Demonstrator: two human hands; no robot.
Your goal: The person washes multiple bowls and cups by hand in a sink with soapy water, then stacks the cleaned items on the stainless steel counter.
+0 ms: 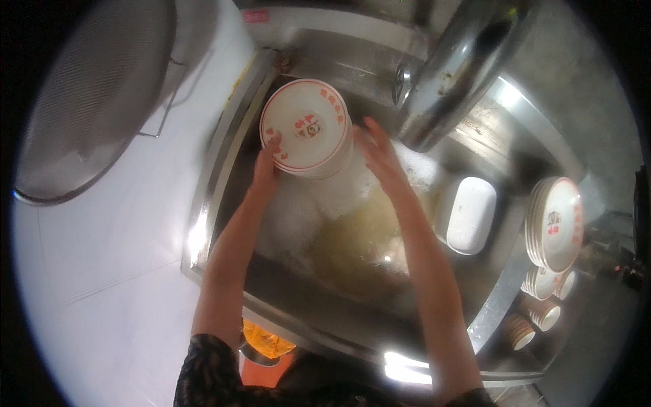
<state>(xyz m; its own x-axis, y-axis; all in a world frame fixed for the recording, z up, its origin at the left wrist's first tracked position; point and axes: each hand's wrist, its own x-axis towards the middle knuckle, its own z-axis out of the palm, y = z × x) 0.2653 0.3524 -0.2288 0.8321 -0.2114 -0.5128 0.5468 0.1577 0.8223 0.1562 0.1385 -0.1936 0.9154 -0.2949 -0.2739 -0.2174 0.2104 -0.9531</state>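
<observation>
A stack of round white plates [305, 109] with red rims and printed red marks stands in the far left part of a stainless steel sink [330, 300]. My left hand [267, 163] grips the stack's left edge, its thumb over the top plate. On the right side, my right hand [381, 157] is beside the stack with fingers spread; whether a fingertip touches the plates is unclear. Below and between my forearms lies cloudy, yellowish water [351, 229] with white foam. The base of the stack is hidden.
A white oblong dish [472, 216] is at the sink's right side. Further right are stacked plates [557, 224], smaller bowls [541, 282] and nested cups [544, 313]. A steel cylinder [457, 76] juts over the back. A mesh strainer [101, 96] is upper left; an orange bag [267, 338] sits below.
</observation>
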